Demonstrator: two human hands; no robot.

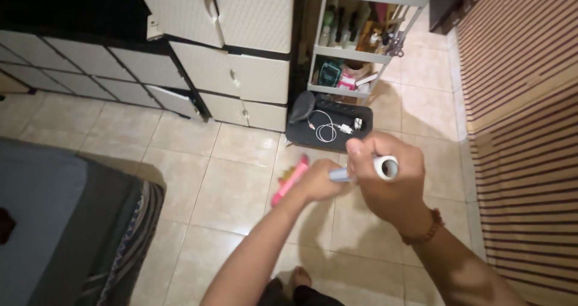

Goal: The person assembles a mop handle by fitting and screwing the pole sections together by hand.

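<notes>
Right hand is closed in a fist around a white roll, whose open round end faces me; I read it as a lint-roller head on a pale blue handle, though the blur leaves that unsure. My left hand is closed too, its fingers wrapped near the far end of that handle, and a pink stick-like object runs from it down toward the floor; I cannot tell whether the fingers grip the pink piece or it only lies behind them. Both hands are held in the air above the beige floor tiles, close together and nearly touching.

The roll looks light and stiff, a hollow tube, and its sheet surface is probably tacky, so I would keep my hold on the bare handle or the end caps.

Beyond the hands, a dark tray lies on the floor holding a coiled white cable, at the foot of a white shelf rack beside the cream cabinet drawers.
</notes>
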